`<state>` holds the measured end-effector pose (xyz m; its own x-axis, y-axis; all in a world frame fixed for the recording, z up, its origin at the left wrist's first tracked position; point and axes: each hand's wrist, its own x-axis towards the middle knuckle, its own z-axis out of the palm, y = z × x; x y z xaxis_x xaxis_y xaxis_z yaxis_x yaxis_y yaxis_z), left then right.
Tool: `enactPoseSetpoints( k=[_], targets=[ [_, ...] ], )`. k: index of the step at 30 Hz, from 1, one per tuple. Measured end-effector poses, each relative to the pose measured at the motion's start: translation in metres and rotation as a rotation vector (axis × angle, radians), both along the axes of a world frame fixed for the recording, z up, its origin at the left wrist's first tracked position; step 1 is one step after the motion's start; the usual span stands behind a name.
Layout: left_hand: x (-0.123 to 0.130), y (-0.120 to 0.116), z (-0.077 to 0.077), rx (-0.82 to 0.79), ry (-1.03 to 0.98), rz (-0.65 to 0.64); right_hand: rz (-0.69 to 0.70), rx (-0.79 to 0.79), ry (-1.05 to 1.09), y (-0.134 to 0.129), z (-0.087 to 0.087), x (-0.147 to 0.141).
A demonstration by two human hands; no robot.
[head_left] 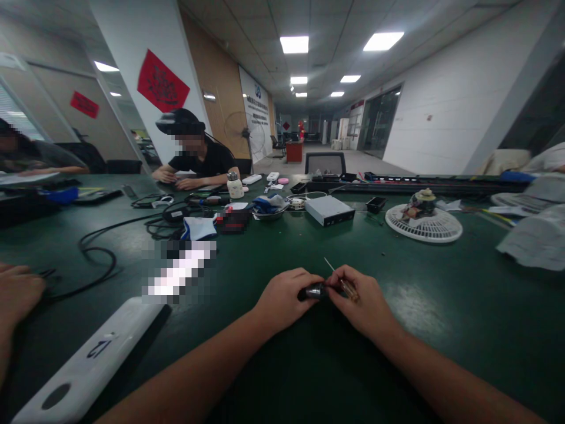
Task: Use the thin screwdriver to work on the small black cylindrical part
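Observation:
My left hand (289, 295) is closed around a small dark cylindrical part (315, 291) with a shiny surface, just above the green table. Its exact kind is not clear. My right hand (359, 303) grips a screwdriver (348, 288) by its amber, see-through handle, with the thin metal shaft pointing up and to the left. The thumb and fingertips of that hand also meet at the near end of the dark part, close to my left fingertips. Whatever sits between those fingertips is too small to make out.
The green table (282, 253) carries a grey disc drive (329, 210), a white fan grille (424, 224) with a motor, and black cables (95, 253). A long white device (95, 359) lies at left. A person (198, 150) sits opposite; another person's hand (20, 291) rests far left.

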<state>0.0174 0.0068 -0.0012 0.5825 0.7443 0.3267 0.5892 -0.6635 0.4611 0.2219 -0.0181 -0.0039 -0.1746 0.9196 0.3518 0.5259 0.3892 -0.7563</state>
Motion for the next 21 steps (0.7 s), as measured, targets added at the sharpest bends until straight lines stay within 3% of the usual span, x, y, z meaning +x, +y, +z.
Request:
enactPoseSetpoints(
  k=[11,21],
  targets=[
    [0.0031,-0.0019,0.0006,0.081,0.07,0.013,0.012,0.053,-0.079,0.0006,-0.001,-0.0002],
    [0.0014,-0.0007,0.0042,0.096,0.006,-0.084,-0.043,0.012,-0.089,0.0013,-0.0004,0.0026]
  ],
)
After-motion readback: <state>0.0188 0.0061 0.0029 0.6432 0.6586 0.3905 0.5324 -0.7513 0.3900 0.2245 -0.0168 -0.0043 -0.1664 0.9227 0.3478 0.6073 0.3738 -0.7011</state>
